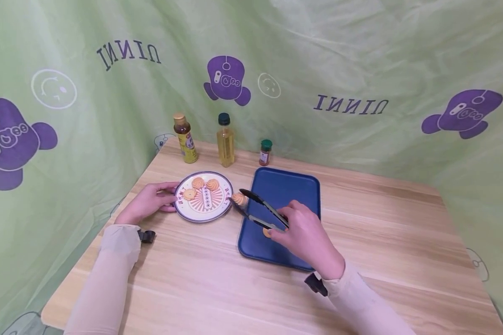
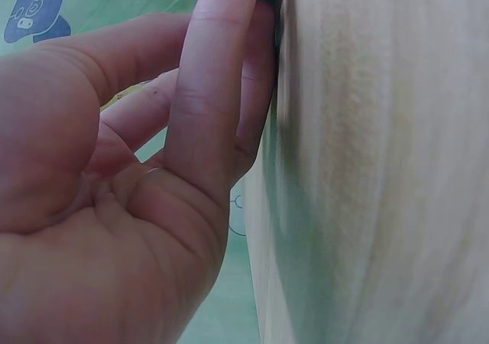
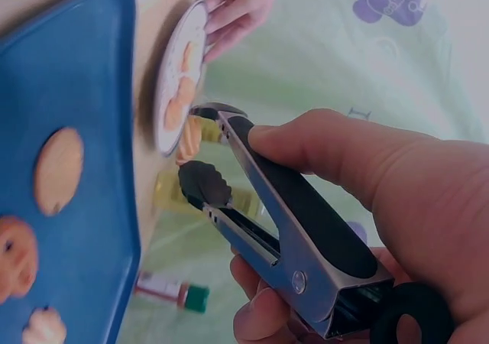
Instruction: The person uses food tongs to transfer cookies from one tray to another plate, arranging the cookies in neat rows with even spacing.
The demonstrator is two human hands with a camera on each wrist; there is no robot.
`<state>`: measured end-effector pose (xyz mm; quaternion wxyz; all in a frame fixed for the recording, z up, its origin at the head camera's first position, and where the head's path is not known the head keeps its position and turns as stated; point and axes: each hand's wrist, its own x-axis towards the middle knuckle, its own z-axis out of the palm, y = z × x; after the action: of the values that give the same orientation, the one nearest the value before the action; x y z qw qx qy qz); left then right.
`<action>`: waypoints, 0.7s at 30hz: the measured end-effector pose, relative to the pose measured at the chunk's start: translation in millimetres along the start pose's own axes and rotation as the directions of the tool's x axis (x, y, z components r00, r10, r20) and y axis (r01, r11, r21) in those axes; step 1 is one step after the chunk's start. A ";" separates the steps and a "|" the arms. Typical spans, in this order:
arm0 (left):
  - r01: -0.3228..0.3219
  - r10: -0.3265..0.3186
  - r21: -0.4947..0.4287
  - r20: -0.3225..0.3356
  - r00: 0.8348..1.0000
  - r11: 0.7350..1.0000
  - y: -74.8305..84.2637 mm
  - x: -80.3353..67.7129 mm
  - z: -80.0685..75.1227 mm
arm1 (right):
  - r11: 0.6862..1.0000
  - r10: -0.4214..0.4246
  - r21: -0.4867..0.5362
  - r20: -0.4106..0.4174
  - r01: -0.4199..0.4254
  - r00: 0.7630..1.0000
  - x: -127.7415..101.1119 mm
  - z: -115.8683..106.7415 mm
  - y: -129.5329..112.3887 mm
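A green cloth with purple figures hangs behind a wooden desk (image 1: 193, 279). On the desk, a round plate (image 1: 204, 203) with three cookies (image 1: 198, 183) lies at about 9 o'clock of a blue tray (image 1: 281, 190), and the two are just beside each other. The left hand (image 1: 148, 202) rests at the 9 o'clock edge of the plate, with the fingers fairly straight and touching the rim; in the left wrist view the fingers (image 2: 218, 92) lie flat against the desk side. The right hand (image 1: 306, 232) is over the tray and grips black and metal tongs (image 1: 261, 211), with thumb and fingers curled around the handles. The tips of the tongs point toward 10 o'clock and hold one cookie (image 1: 239, 199) between them, over the gap between tray and plate. In the right wrist view, more cookies (image 3: 59, 168) lie on the tray. Three bottles (image 1: 225, 139) stand at the 12 o'clock edge of the desk, behind the plate.
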<state>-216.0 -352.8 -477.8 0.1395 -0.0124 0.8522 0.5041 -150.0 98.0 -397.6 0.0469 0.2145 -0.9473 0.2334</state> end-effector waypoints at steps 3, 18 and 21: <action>-0.005 0.005 -0.014 0.012 1.000 1.000 -0.5 0.3 -1.4 | 1.000 0.000 0.010 0.023 0.000 1.000 10.8 5.7 -10.4; -0.018 0.019 -0.041 0.011 1.000 0.999 -0.4 -1.6 -0.9 | 0.997 -0.067 0.037 0.083 0.064 0.994 54.0 53.4 -46.2; -0.031 0.031 -0.042 0.012 0.999 0.999 0.0 -2.6 -0.5 | 0.996 -0.084 0.032 0.084 0.082 0.993 57.8 59.5 -50.3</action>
<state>-213.6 -353.5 -476.9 0.1368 0.0013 0.8407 0.5239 -180.1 8.0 -418.2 0.0131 0.2640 -0.9353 0.2352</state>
